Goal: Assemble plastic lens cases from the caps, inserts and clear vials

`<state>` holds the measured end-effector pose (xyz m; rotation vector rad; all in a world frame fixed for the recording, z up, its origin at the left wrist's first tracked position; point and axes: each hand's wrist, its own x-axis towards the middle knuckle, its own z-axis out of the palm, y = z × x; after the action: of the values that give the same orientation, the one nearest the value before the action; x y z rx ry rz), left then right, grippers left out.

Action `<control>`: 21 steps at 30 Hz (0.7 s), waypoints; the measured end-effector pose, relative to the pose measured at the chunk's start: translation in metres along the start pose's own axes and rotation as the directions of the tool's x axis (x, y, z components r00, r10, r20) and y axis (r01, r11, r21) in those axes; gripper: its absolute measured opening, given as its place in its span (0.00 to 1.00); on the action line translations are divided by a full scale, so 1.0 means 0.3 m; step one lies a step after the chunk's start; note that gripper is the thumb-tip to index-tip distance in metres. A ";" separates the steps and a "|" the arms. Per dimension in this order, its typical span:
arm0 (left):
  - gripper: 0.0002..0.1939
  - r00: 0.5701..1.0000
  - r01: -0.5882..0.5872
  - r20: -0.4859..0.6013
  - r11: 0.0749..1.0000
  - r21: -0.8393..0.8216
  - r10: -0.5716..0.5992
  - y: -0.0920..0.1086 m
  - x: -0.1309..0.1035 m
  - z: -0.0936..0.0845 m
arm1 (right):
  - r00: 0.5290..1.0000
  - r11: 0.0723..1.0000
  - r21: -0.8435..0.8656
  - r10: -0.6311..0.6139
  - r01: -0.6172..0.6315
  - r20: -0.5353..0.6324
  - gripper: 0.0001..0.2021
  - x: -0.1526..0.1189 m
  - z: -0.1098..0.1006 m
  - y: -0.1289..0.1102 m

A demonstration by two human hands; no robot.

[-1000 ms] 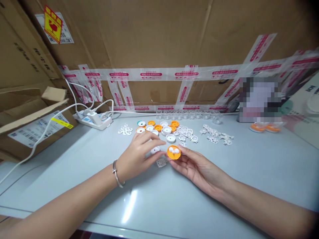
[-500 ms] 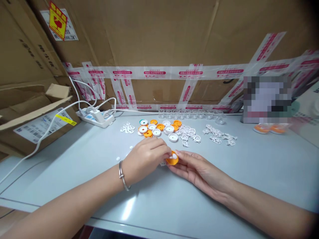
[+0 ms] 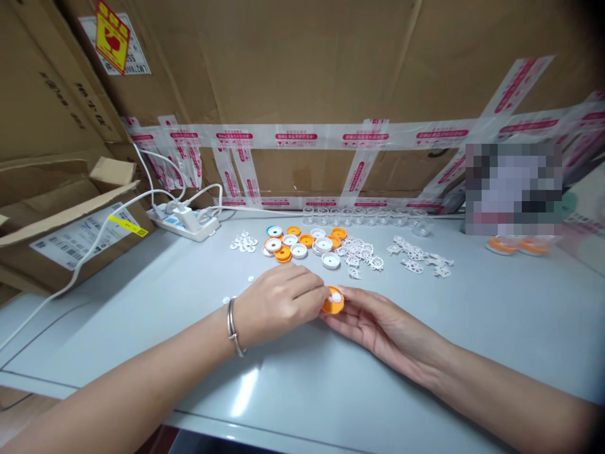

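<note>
1. Near the centre of the frame, in the head view, a shallow round orange plastic cup (image 3: 337, 308) is held up above the grey table (image 3: 293, 384), its open side facing the camera.
2. Inside it sit white toothed gears (image 3: 336, 296), partly covered by fingers.
3. From the lower right, the right hand (image 3: 378, 321) grasps the cup by its right side and underside, between thumb and fingers.
4. From the lower left, the left hand (image 3: 283, 299) reaches in, its fingers bunched at the cup's left edge; whether they pinch a part cannot be told. A silver metal bracelet (image 3: 231, 328) circles its wrist.
5. Left of that hand lie two small white plastic discs (image 3: 251, 279).
6. Beyond the hands, around mid-frame, are orange and white round caps (image 3: 307, 240), with small white plastic pegs (image 3: 243, 241) to their left and white openwork plastic pieces (image 3: 363, 252) to their right.
7. Behind them, clear round cups (image 3: 346, 217) stand in a row before a large brown cardboard box (image 3: 283, 63).
8. At centre left is a white power strip (image 3: 203, 233).
</note>
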<state>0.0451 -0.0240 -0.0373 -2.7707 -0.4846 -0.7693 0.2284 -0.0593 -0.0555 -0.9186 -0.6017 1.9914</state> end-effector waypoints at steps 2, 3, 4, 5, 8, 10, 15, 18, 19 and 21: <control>0.07 0.999 0.035 -0.032 0.999 -0.012 -0.035 0.002 0.000 0.002 | 1.000 1.000 0.019 0.012 -0.012 0.012 0.06 0.001 -0.003 -0.001; 0.07 0.997 0.052 -0.051 0.998 -0.021 -0.053 0.003 -0.001 0.004 | 1.000 0.999 0.028 0.014 -0.015 0.017 0.06 0.001 -0.004 -0.002; 0.07 0.995 0.067 -0.073 0.997 -0.031 -0.069 0.003 -0.002 0.004 | 1.000 0.999 0.038 0.014 -0.014 0.021 0.06 0.002 -0.006 -0.004; 0.06 0.992 0.077 -0.096 0.996 -0.041 -0.080 0.003 -0.005 0.005 | 1.000 0.999 0.047 0.010 -0.011 0.021 0.06 0.003 -0.007 -0.006; 0.05 0.986 0.070 -0.145 0.996 -0.060 -0.078 -0.002 -0.014 -0.002 | 1.000 0.998 0.068 0.007 -0.008 0.012 0.07 0.004 -0.010 -0.012; 0.05 0.989 0.033 -0.142 0.998 -0.051 -0.039 -0.006 -0.020 -0.010 | 1.000 0.997 0.078 0.015 -0.016 0.010 0.07 0.003 -0.011 -0.014; 0.04 0.980 -0.146 -0.130 0.989 0.031 0.148 -0.012 -0.018 -0.025 | 1.000 0.995 0.102 0.021 -0.022 0.007 0.07 0.006 -0.014 -0.012; 0.04 0.968 -0.207 -0.131 0.976 0.066 0.214 -0.011 -0.013 -0.027 | 1.000 0.994 0.104 0.028 -0.028 0.006 0.07 0.005 -0.017 -0.009; 0.04 0.966 -0.213 -0.130 0.974 0.074 0.222 -0.011 -0.011 -0.026 | 0.999 0.994 0.102 0.033 -0.033 0.006 0.07 0.004 -0.017 -0.008; 0.05 0.964 -0.225 -0.124 0.971 0.085 0.234 -0.010 -0.009 -0.027 | 0.999 0.994 0.102 0.036 -0.036 0.004 0.07 0.001 -0.018 -0.007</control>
<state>0.0381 -0.0244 -0.0318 -2.6274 -0.1572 -0.8552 0.2335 -0.0576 -0.0575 -0.8709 -0.4824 2.0357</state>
